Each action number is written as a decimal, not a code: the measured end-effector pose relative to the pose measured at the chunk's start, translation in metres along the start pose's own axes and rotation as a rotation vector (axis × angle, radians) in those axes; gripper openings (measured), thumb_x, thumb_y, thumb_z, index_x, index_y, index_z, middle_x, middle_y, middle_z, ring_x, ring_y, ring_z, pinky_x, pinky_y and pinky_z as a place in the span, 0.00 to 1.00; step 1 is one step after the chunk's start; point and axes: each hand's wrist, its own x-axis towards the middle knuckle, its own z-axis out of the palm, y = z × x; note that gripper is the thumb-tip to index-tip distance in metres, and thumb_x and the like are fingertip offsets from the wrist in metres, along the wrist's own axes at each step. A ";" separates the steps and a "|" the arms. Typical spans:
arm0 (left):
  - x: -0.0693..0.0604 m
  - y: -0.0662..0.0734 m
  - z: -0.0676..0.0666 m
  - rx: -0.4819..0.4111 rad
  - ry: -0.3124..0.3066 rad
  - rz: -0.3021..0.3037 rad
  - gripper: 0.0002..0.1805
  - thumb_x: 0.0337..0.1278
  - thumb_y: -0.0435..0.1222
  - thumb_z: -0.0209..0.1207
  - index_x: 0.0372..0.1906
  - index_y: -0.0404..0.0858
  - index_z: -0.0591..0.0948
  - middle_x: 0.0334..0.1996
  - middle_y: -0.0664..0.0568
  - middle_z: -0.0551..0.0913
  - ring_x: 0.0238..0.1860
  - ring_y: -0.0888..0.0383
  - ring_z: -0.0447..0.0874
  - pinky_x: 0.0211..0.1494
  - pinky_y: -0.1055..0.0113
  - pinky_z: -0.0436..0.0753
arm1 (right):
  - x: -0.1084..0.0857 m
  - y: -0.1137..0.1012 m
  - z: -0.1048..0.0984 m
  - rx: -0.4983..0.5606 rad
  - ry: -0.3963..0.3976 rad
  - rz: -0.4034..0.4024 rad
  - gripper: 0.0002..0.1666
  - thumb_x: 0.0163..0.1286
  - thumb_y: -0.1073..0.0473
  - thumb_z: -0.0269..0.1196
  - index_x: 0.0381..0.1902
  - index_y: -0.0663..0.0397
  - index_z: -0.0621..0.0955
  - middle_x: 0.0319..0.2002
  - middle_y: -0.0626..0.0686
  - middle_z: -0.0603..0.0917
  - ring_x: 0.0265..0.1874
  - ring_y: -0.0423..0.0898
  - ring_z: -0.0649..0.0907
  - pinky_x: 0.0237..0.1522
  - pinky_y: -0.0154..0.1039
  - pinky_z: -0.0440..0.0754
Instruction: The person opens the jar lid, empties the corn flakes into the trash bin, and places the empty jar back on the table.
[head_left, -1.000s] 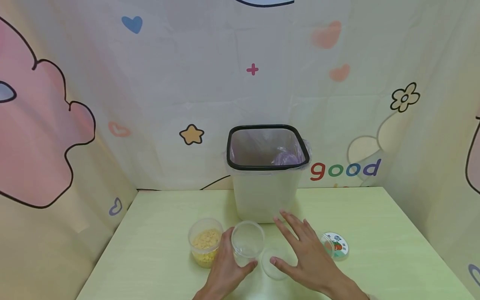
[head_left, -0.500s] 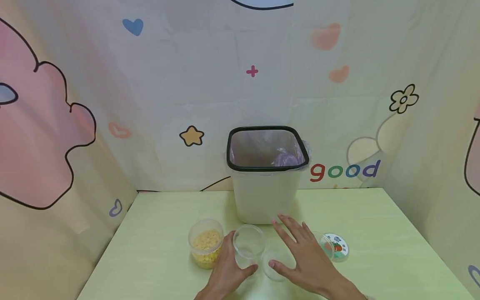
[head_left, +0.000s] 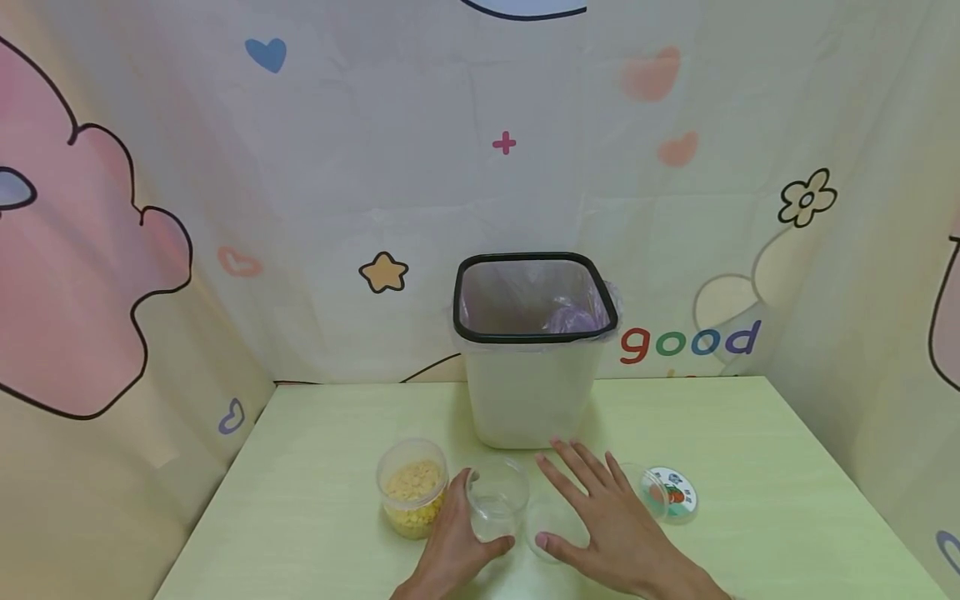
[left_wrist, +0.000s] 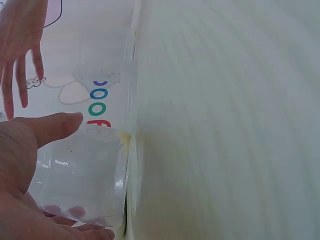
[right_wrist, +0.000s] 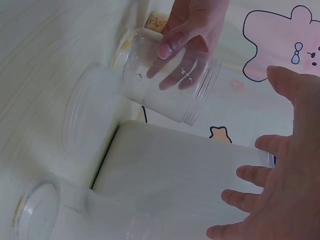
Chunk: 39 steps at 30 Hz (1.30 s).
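My left hand (head_left: pixel 453 533) grips a clear plastic jar (head_left: pixel 497 504), thumb on the near side and fingers curled round the far side. Small crumbs cling inside this jar (left_wrist: pixel 82 172), whose base is at or just above the table. To its right lies a translucent round lid (head_left: pixel 547 518), partly behind my right hand (head_left: pixel 618 529). That hand hovers palm down with spread fingers and holds nothing; its fingers (right_wrist: pixel 255 175) show straight in the right wrist view. Close to the left hand stands a clear jar of yellow crumbly pieces (head_left: pixel 412 492).
A white bin (head_left: pixel 536 392) with a black rim and purple liner stands behind the jars. Right of my right hand are another clear jar (head_left: pixel 654 492), partly hidden, and a printed round lid (head_left: pixel 678 493). A patterned curtain (head_left: pixel 337 167) hangs behind the table (head_left: pixel 315 467).
The jar in my left hand has come down a little towards the table and looks more upright. My right hand has dropped slightly and shifted left, fingers still spread.
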 end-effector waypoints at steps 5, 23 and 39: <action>-0.002 -0.003 0.000 -0.008 -0.011 -0.004 0.59 0.36 0.47 0.78 0.71 0.31 0.56 0.66 0.35 0.69 0.65 0.39 0.71 0.65 0.41 0.72 | -0.002 0.000 0.002 -0.011 -0.002 -0.008 0.47 0.63 0.27 0.58 0.75 0.36 0.63 0.78 0.46 0.56 0.75 0.54 0.60 0.68 0.66 0.58; -0.005 -0.002 -0.006 -0.092 -0.064 -0.044 0.62 0.39 0.52 0.76 0.75 0.35 0.51 0.70 0.34 0.64 0.67 0.35 0.68 0.64 0.37 0.72 | -0.003 -0.002 -0.001 -0.021 0.003 -0.016 0.47 0.62 0.28 0.59 0.76 0.34 0.61 0.78 0.47 0.57 0.76 0.53 0.60 0.68 0.67 0.61; -0.004 0.022 -0.025 -0.051 -0.022 0.090 0.62 0.42 0.56 0.73 0.78 0.48 0.47 0.78 0.47 0.54 0.75 0.41 0.57 0.70 0.39 0.68 | -0.003 -0.001 -0.004 -0.020 -0.025 0.015 0.47 0.62 0.27 0.58 0.75 0.35 0.63 0.77 0.49 0.59 0.76 0.53 0.59 0.67 0.68 0.63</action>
